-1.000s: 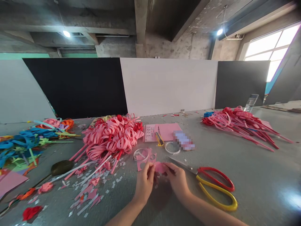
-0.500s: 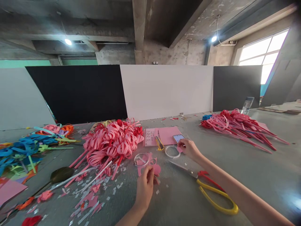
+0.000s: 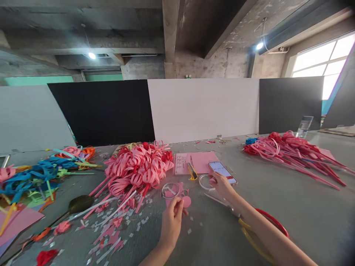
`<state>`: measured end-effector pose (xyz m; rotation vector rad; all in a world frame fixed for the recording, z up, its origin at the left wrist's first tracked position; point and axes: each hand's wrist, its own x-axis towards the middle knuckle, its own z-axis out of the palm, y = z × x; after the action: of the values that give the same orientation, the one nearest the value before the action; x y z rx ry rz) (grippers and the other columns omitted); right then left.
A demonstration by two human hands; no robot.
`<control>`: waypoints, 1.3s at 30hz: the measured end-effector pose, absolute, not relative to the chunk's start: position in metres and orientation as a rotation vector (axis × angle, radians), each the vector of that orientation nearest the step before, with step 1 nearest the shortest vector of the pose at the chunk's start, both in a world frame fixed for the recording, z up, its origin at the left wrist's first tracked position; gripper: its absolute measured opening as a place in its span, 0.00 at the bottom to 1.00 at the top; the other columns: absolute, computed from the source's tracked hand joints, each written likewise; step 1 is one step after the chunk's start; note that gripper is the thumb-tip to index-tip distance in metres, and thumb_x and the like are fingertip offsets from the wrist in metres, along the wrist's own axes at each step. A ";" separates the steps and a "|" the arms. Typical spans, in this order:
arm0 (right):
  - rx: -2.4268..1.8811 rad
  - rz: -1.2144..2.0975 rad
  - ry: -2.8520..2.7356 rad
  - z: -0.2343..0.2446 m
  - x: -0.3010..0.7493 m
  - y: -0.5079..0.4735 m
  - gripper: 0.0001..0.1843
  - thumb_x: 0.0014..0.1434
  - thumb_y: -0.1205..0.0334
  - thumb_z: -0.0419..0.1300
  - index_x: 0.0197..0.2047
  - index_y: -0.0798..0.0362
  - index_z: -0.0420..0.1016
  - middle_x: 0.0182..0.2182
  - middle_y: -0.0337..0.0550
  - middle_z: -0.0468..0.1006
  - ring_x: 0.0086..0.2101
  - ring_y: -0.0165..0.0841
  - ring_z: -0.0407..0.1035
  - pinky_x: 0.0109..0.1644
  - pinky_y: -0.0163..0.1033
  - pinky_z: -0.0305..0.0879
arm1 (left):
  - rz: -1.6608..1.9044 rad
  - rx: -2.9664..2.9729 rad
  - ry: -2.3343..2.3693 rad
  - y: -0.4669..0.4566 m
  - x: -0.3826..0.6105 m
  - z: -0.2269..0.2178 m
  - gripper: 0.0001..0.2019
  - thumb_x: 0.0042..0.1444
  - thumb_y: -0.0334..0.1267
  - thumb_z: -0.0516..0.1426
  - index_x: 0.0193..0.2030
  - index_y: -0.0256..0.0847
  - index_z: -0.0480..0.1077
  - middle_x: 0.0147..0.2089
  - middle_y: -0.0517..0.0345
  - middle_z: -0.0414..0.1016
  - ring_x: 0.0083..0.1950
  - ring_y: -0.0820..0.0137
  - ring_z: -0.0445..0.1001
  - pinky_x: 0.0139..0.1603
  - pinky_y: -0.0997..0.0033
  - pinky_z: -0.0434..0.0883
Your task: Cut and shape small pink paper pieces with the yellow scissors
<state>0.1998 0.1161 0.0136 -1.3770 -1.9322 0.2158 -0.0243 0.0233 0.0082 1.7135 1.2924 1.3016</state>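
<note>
My left hand (image 3: 172, 221) is closed in a pinch on a round pink paper disc (image 3: 186, 201). Just beyond it, a clear tape roll (image 3: 170, 190) lies over pink paper scraps (image 3: 183, 186). My right hand (image 3: 222, 184) has its fingers drawn together beside a second tape roll (image 3: 203, 182); a small pink paper piece (image 3: 212, 181) shows at the fingertips, mostly covered. Right beyond that hand lies a phone (image 3: 222, 170) with a lit timer screen. Under my right forearm are large scissors (image 3: 217, 199) with red and yellow handles, partly hidden.
Pink looped-paper flowers (image 3: 135, 166) heap at left centre, with blue paper strips (image 3: 30, 173) further left. More pink and red strips (image 3: 291, 151) lie at right near a clear bottle (image 3: 304, 126). A yellow cutter (image 3: 192, 171) rests on a pink sheet (image 3: 203, 159).
My right hand has moved slightly right and nearer, with its pink piece now less visible. More of the phone shows. The view has shifted; my left hand still pinches the disc.
</note>
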 end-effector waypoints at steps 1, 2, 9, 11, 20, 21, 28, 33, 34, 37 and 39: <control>-1.384 0.208 -1.928 0.017 0.202 0.116 0.12 0.47 0.70 0.49 0.35 0.59 0.69 0.33 0.47 0.71 0.28 0.30 0.67 0.33 0.33 0.60 | 1.329 1.728 1.329 0.028 -0.030 0.011 0.12 0.54 0.47 0.46 0.28 0.42 0.62 0.22 0.61 0.68 0.26 0.69 0.70 0.30 0.72 0.66; -1.390 0.201 -1.927 0.020 0.205 0.115 0.10 0.47 0.69 0.50 0.33 0.59 0.69 0.33 0.47 0.71 0.28 0.31 0.67 0.33 0.34 0.60 | 1.379 1.735 1.374 0.034 -0.037 0.015 0.13 0.53 0.48 0.47 0.28 0.41 0.62 0.23 0.60 0.68 0.26 0.68 0.70 0.30 0.72 0.66; -1.398 0.259 -2.081 0.036 0.222 0.113 0.08 0.49 0.68 0.49 0.29 0.56 0.69 0.22 0.38 0.70 0.25 0.30 0.65 0.29 0.32 0.58 | 1.465 1.663 1.526 0.066 -0.086 0.047 0.14 0.50 0.48 0.50 0.33 0.39 0.66 0.24 0.58 0.70 0.28 0.67 0.71 0.32 0.70 0.67; -1.398 0.285 -2.151 0.034 0.220 0.111 0.12 0.48 0.71 0.48 0.35 0.56 0.68 0.19 0.35 0.69 0.23 0.29 0.64 0.27 0.31 0.57 | 1.350 1.700 1.495 0.066 -0.083 0.050 0.13 0.49 0.46 0.51 0.31 0.39 0.67 0.21 0.60 0.70 0.25 0.68 0.71 0.30 0.71 0.67; -1.573 0.221 -2.324 0.019 0.206 0.102 0.17 0.44 0.72 0.52 0.39 0.52 0.70 0.25 0.39 0.73 0.26 0.31 0.67 0.27 0.30 0.53 | 0.758 1.740 1.450 0.090 -0.011 0.034 0.09 0.50 0.36 0.52 0.22 0.37 0.69 0.18 0.62 0.69 0.23 0.71 0.70 0.27 0.73 0.66; -1.614 0.204 -2.318 0.018 0.205 0.102 0.17 0.44 0.71 0.53 0.40 0.52 0.70 0.26 0.41 0.74 0.27 0.32 0.67 0.27 0.31 0.53 | 0.694 1.719 1.465 0.096 -0.004 0.033 0.09 0.51 0.36 0.52 0.25 0.36 0.69 0.22 0.60 0.71 0.25 0.71 0.71 0.29 0.71 0.67; -1.796 0.095 -2.251 0.018 0.205 0.107 0.09 0.51 0.68 0.52 0.31 0.54 0.74 0.30 0.47 0.76 0.34 0.38 0.70 0.31 0.33 0.55 | 0.446 1.563 1.499 0.117 0.029 0.028 0.14 0.56 0.38 0.51 0.48 0.37 0.62 0.48 0.51 0.65 0.44 0.66 0.68 0.41 0.60 0.68; -1.772 0.059 -2.254 0.028 0.203 0.104 0.10 0.54 0.66 0.51 0.33 0.52 0.74 0.33 0.44 0.76 0.36 0.36 0.69 0.34 0.33 0.56 | 0.431 1.530 1.513 0.117 0.035 0.030 0.14 0.56 0.38 0.51 0.48 0.37 0.62 0.48 0.52 0.66 0.43 0.67 0.68 0.41 0.60 0.68; -1.760 0.057 -2.260 0.029 0.203 0.103 0.10 0.54 0.65 0.51 0.33 0.51 0.74 0.34 0.43 0.76 0.36 0.36 0.69 0.34 0.33 0.56 | 0.436 1.535 1.517 0.116 0.037 0.031 0.14 0.56 0.38 0.50 0.48 0.37 0.62 0.48 0.52 0.66 0.43 0.67 0.68 0.41 0.60 0.68; -1.739 0.056 -2.280 0.033 0.201 0.102 0.09 0.52 0.66 0.52 0.33 0.51 0.74 0.32 0.43 0.77 0.35 0.35 0.69 0.34 0.33 0.56 | 0.459 1.565 1.535 0.116 0.042 0.030 0.13 0.56 0.38 0.50 0.47 0.37 0.63 0.48 0.52 0.66 0.43 0.66 0.68 0.41 0.61 0.68; -1.736 0.059 -2.291 0.033 0.201 0.101 0.09 0.52 0.66 0.53 0.32 0.51 0.75 0.31 0.43 0.77 0.34 0.35 0.70 0.33 0.32 0.57 | 0.474 1.594 1.545 0.118 0.046 0.027 0.13 0.56 0.38 0.50 0.47 0.37 0.63 0.48 0.52 0.65 0.43 0.66 0.68 0.42 0.61 0.68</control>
<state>0.2009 0.1012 0.0333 -1.7359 -2.2910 0.0593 0.0464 0.1180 0.0274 1.5942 1.5452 0.4738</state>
